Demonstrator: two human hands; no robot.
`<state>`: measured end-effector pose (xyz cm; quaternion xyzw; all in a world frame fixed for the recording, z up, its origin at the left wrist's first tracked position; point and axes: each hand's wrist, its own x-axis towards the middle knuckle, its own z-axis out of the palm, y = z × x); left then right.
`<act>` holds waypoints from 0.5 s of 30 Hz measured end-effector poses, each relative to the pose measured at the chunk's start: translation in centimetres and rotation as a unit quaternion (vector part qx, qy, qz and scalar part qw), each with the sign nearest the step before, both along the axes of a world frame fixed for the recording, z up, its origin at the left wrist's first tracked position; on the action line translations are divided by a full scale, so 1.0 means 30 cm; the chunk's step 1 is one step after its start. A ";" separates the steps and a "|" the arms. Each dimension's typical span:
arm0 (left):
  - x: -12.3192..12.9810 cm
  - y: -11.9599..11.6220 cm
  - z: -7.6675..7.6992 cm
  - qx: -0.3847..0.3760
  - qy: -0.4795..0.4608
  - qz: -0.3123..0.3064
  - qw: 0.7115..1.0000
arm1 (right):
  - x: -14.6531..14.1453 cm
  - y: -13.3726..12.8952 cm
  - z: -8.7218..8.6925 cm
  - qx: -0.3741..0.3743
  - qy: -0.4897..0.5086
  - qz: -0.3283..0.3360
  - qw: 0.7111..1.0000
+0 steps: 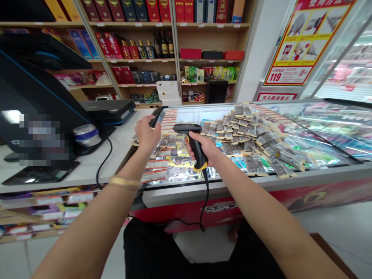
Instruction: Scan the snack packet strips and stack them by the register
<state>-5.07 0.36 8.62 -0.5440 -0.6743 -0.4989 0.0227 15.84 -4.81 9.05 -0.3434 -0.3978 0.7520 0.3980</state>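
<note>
My right hand (205,146) is wrapped round the grip of a black and yellow barcode scanner (198,150). The scanner's head points left, and its cable hangs down over the counter's front edge. To its left, my left hand (147,133) is raised above small packets (167,141), fingers and thumb apart, slightly blurred, with nothing visible in it. A large heap of small dark packets (241,131) with pale edges lies on the glass-topped counter (193,112), right of the scanner. One yellowish packet (182,147) lies just below the scanner's head.
At left stand a dark checkout terminal (43,89), a tape roll (86,135) and a black cable (106,159) on a white counter (120,145). Behind are shelves (132,24) of boxes and bottles. A red and yellow poster (309,42) hangs at right.
</note>
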 end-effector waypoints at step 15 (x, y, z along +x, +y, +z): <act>0.850 -0.239 -0.122 -0.252 0.008 -0.304 0.919 | 0.729 -0.308 -0.147 0.060 -0.044 -0.263 0.962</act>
